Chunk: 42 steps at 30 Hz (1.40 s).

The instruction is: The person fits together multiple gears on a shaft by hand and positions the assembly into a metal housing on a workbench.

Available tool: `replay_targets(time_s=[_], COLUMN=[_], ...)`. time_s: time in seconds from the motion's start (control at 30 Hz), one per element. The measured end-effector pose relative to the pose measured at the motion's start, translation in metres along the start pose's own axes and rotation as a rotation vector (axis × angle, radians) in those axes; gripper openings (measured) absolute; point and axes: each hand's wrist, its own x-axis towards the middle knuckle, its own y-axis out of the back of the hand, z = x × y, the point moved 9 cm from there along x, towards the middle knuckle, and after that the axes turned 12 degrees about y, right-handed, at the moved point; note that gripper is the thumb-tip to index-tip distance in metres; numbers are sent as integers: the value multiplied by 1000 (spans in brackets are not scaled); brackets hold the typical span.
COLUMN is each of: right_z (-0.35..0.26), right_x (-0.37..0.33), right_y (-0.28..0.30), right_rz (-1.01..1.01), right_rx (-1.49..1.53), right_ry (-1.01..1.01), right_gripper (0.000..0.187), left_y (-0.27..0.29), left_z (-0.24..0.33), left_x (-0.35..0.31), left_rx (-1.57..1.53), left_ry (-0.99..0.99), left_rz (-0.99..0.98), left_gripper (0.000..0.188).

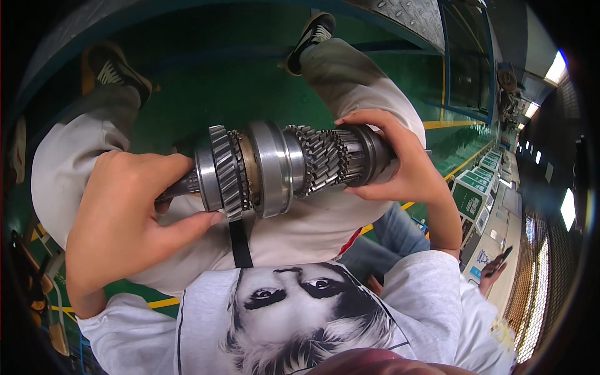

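Note:
A steel gear shaft point(272, 169) lies level across my lap, held up between both hands. It carries a helical gear near its left end, a brass-coloured ring beside that, a smooth wide collar in the middle, and several rows of slanted teeth toward the right. My left hand point(128, 215) wraps the thin splined left end, its thumb against the helical gear's lower edge. Around the dark round part at the right end curls my right hand point(403, 164), fingers above and thumb below. The left fingertips are hidden behind the shaft.
Below me spreads a green floor point(206, 94) with yellow lines. A metal-edged platform point(400, 15) stands ahead. At right, green-and-white boxes point(472, 199) line a long bench point(500, 234). Another person in a white top point(478, 312) sits close on my right, a dark phone-like object point(505, 255) in hand.

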Motion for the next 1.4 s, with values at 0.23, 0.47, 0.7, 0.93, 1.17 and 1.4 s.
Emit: replay_targets(time_s=[0.23, 0.47, 0.7, 0.93, 1.17, 1.4], right_z=[-3, -6, 1, -2, -3, 0], right_x=[1, 2, -1, 0, 1, 0], right_y=[0, 1, -1, 0, -1, -2], right_rz=[3, 34, -14, -23, -19, -9], right_rx=[-17, -44, 10, 21, -12, -35], right_ry=[30, 54, -16, -6, 26, 12], right_gripper=[84, 91, 82, 77, 77, 83], left_y=[1, 0, 1, 1, 1, 2], left_z=[2, -1, -2, -3, -2, -3], left_x=[-1, 0, 0, 1, -1, -1], left_rx=[-14, -24, -35, -26, -22, -17], left_ry=[-24, 2, 25, 28, -6, 3], left_rz=[5, -4, -1, 0, 21, 16], left_gripper=[38, 37, 37, 34, 32, 31])
